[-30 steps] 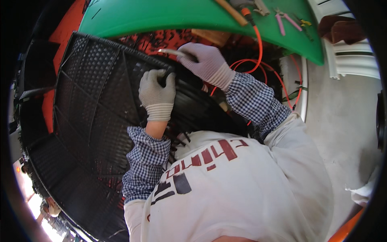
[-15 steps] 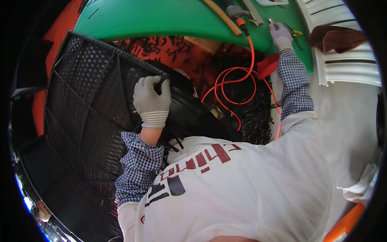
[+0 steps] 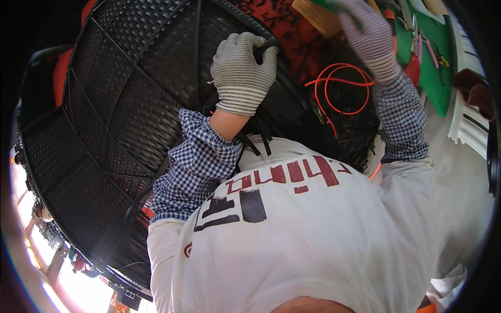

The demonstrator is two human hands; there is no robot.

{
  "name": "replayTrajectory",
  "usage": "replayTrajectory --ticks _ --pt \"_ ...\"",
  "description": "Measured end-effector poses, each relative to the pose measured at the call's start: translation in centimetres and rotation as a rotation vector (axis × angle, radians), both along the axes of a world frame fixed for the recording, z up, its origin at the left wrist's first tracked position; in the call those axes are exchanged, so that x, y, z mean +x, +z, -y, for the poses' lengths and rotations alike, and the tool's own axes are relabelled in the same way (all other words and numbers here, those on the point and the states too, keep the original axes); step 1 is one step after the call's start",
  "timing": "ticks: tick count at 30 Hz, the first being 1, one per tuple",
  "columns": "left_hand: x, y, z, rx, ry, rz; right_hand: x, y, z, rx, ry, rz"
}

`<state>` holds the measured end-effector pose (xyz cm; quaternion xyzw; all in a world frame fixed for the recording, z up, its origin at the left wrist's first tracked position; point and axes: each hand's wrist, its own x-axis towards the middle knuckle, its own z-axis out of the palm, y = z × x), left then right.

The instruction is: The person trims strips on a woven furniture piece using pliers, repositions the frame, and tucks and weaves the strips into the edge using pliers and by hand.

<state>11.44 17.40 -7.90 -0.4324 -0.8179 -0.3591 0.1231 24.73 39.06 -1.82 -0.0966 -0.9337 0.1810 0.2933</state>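
Note:
My gloved left hand (image 3: 244,73) is closed over the rim of a large black woven wicker piece (image 3: 156,68), thumb and fingers pinching its edge. Short black strips (image 3: 255,143) stick out just below that wrist. My right hand (image 3: 368,39), also gloved, is raised near the top, left of the hand tools on the green table (image 3: 437,91). Motion smears its fingers, so what they hold, if anything, does not show. Pink-handled pliers (image 3: 428,51) lie on the table, beside a small tool with yellow on it (image 3: 443,62).
An orange-red hose (image 3: 342,112) loops over a heap of black scraps (image 3: 355,130) on the floor. A brown cardboard piece (image 3: 317,18) lies at the far side. White slatted panels (image 3: 462,122) with a brown cloth (image 3: 472,91) stand at the right.
My right hand has left the tools on the green table and swung left. My left hand stays on the wicker rim. The whole view has shifted as my head turned.

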Motion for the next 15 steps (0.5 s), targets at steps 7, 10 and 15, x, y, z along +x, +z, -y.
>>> replayTrajectory --ticks 7,10,15 --pt "0.0 -0.1 0.4 0.045 -0.026 0.062 -2.4 -5.7 5.3 -0.311 0.213 0.085" --pt "-0.2 -0.1 0.5 0.044 -0.074 0.065 -2.4 -6.5 6.1 -0.437 0.204 0.08" --pt "-0.2 -0.3 0.6 0.062 -0.082 0.147 -2.5 -6.9 7.3 -0.413 0.098 0.118"
